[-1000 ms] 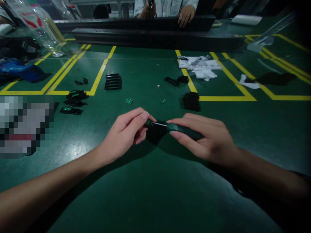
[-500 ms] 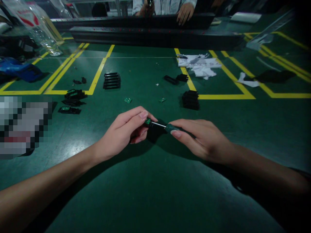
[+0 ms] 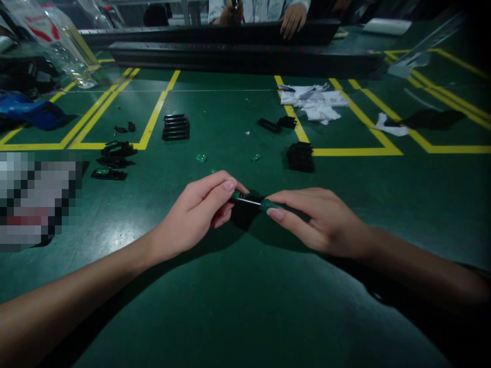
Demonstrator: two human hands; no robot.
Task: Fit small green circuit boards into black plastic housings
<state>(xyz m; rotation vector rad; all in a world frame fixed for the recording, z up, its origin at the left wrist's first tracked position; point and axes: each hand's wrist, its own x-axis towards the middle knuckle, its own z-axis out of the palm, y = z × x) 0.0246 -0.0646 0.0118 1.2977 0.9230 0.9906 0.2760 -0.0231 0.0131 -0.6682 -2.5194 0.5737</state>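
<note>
My left hand [image 3: 205, 207] is closed on a small green circuit board [image 3: 237, 194] with a dark part beside it; the fingers hide most of both. In my right hand [image 3: 322, 217] is a screwdriver [image 3: 265, 205], gripped by its dark green handle. Its thin metal shaft points left and its tip meets the board's edge at my left fingertips. Just beyond my hands lie loose green circuit boards [image 3: 201, 158], one of them partly behind my left hand.
Black plastic pieces stand in a row [image 3: 175, 127], with a dark stack [image 3: 300, 157] to the right. Black holders with green boards [image 3: 109, 174] lie left. White scraps [image 3: 314, 102], a plastic bottle [image 3: 65, 46] and long black bars [image 3: 245, 59] sit farther back. Across from me are a person's hands [image 3: 293, 20].
My left hand has shifted slightly right and down, bringing a small green board behind it into view. The screwdriver handle has moved slightly left and down, its tip still at the held board.
</note>
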